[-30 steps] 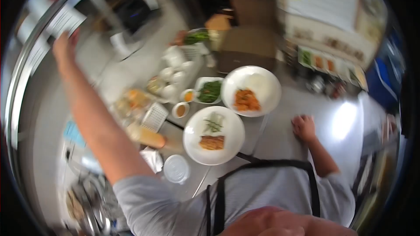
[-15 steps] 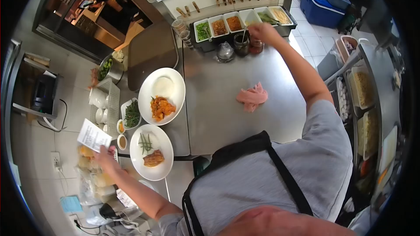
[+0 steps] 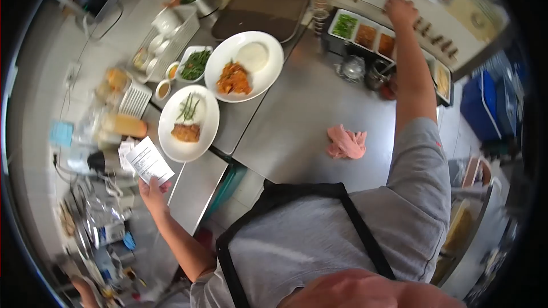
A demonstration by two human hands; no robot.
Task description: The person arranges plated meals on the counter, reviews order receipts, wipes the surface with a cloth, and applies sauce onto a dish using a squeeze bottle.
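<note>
A printed paper slip is pinched in my left hand, just below the plate of green beans and browned meat. My right hand is raised at the row of wooden clips on the wall, above the topping trays; its fingers look bent, and whatever they may hold is hidden. Beyond the first plate stands a larger white plate with orange-red food and a round white portion. A crumpled pink cloth lies on the steel table.
Small sauce cups, a dish of greens and a white basket stand at the left. A brown tray lies at the back. Jars stand before the toppings. A person's arm shows at lower left.
My right hand has moved from above the jars to the clips on the wall. My left hand has brought the slip closer to my body. The view has turned.
</note>
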